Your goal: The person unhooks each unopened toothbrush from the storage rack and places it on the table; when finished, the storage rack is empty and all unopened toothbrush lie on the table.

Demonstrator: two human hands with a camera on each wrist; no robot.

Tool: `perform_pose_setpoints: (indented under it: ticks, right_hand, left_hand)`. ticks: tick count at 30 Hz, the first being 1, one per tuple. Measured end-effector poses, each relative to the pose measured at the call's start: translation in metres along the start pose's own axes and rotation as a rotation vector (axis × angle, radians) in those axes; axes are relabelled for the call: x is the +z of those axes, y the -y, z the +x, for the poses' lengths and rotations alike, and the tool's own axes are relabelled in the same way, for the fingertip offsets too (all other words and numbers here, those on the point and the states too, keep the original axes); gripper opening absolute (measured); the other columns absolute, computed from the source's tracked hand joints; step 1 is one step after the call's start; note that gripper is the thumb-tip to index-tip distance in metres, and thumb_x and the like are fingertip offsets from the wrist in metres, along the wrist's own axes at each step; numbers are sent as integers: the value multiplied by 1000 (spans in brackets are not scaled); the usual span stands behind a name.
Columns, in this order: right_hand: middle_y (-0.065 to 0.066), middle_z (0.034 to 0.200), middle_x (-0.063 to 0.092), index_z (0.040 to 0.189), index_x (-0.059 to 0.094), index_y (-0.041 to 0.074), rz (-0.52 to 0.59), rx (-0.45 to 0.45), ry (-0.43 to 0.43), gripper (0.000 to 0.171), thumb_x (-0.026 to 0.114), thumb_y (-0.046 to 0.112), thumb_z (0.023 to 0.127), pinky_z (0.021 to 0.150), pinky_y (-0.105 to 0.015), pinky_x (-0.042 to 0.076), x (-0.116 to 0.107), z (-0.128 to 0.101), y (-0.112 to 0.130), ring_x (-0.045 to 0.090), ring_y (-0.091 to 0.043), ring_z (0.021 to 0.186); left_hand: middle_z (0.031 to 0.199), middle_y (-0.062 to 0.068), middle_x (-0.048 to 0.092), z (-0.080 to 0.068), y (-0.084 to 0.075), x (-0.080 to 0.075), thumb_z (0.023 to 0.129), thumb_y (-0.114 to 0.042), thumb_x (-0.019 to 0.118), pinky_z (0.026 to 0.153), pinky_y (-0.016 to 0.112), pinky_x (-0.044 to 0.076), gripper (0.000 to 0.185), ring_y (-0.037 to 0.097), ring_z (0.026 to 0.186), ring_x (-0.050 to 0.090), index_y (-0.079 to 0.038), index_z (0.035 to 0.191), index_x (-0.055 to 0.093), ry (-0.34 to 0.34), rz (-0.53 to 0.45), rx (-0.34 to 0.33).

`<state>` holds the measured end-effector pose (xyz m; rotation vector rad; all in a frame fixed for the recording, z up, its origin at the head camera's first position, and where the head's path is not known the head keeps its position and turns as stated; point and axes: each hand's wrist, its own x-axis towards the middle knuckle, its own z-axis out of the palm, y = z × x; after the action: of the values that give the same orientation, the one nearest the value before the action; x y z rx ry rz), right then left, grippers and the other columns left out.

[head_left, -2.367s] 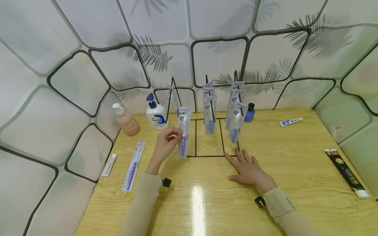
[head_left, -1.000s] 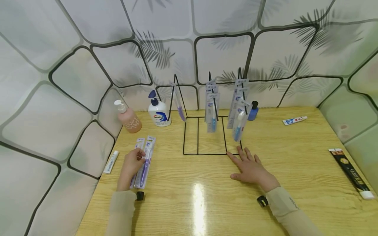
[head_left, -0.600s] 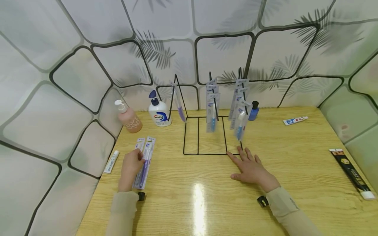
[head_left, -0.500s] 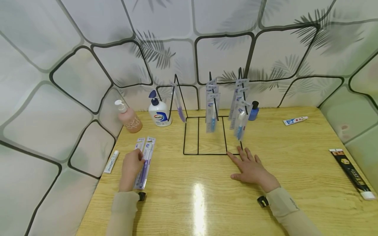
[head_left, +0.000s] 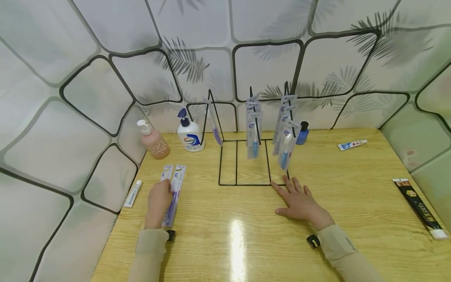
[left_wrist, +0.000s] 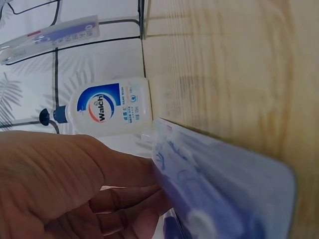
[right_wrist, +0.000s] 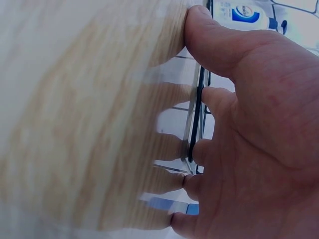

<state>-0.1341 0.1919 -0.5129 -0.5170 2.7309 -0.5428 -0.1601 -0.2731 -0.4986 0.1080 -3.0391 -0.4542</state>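
Two flat toothbrush packs (head_left: 172, 192), perhaps

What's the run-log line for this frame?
left hand: holds purple toothbrush pack flat on table | right hand: flat, fingertips at wire rack base | blue packs: hanging

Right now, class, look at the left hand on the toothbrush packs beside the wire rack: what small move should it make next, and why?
Probably let go and lift away. The left hand holds the purple toothbrush pack, which already lies flat on the table beside a second pack. More packs hang on the wire rack, whose base the right hand steadies.
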Motion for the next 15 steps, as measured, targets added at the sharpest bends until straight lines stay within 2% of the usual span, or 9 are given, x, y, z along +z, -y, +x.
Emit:
perform_pose_setpoints:
  ticks: [5, 9, 12, 15]
  right_hand:
    - [-26, 169, 5, 163, 23, 27, 8, 1, 7, 89, 71, 49, 92, 113, -80, 9, 0, 0, -1, 2, -57, 153]
    - [-26, 170, 4, 163, 23, 27, 2, 4, 10, 89, 71, 48, 92, 113, -80, 9, 0, 0, -1, 2, -57, 153]
    - [-26, 169, 4, 163, 23, 27, -5, 6, 6, 88, 70, 48, 92, 113, -80, 9, -1, 0, 0, 3, -57, 153]
    - [-26, 169, 4, 163, 23, 27, -4, 5, 10, 88, 70, 49, 92, 113, -80, 10, -1, 0, 1, 3, -57, 152]
  left_hand:
    - [78, 19, 67, 1, -3, -2, 82, -1, 74, 56, 47, 47, 13, 33, 64, 61, -2, 81, 61, -10, 21, -3]
    - [92, 19, 71, 6, -11, -12, 87, -9, 74, 59, 47, 50, 15, 33, 73, 66, -1, 97, 67, -11, -11, -42]
    - [107, 19, 73, 15, -21, -19, 91, -16, 74, 69, 50, 55, 23, 35, 88, 70, -2, 109, 68, -32, -125, -18]
    - [115, 20, 73, 27, -34, -22, 92, -15, 75, 81, 52, 57, 26, 37, 101, 71, -2, 113, 70, -60, -341, 59]
